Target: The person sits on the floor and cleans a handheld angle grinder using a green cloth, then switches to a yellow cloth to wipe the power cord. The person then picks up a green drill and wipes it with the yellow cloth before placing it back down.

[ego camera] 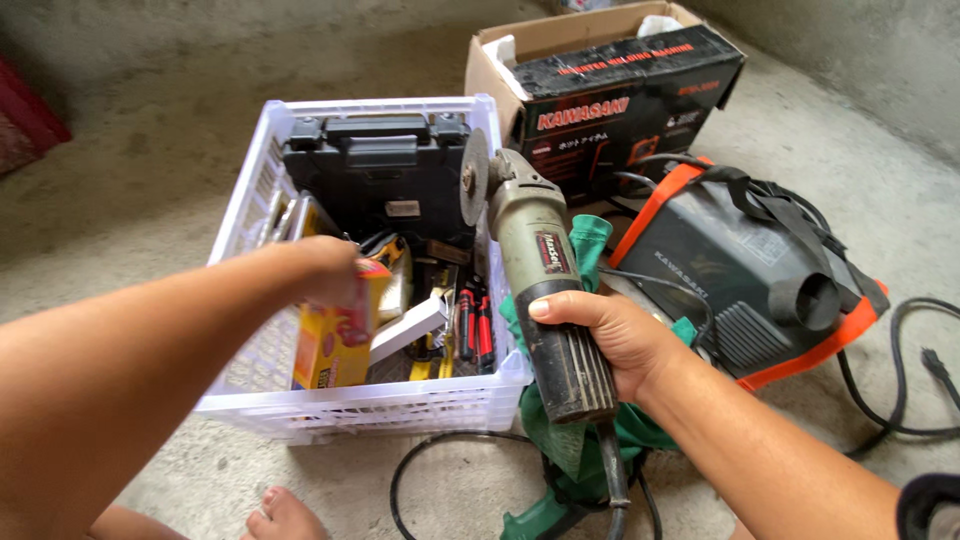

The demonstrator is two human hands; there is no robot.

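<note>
Over concrete floor (150, 150), right hand (610, 335) grips angle grinder (535, 270) upright.

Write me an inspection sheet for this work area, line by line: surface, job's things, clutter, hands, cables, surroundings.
Surface: bare concrete floor, dusty.
Job's things: angle grinder, disc upward; yellow box in the white plastic crate.
Clutter: black tool case, red-handled tools, green cloth.
Hands: right hand grips the grinder body; left hand reaches into the crate, at the yellow box, grasp unclear.
Cables: grinder cord hangs down; black cable loops on the floor.
Surroundings: welding machine, cardboard carton, a bare foot.
</note>
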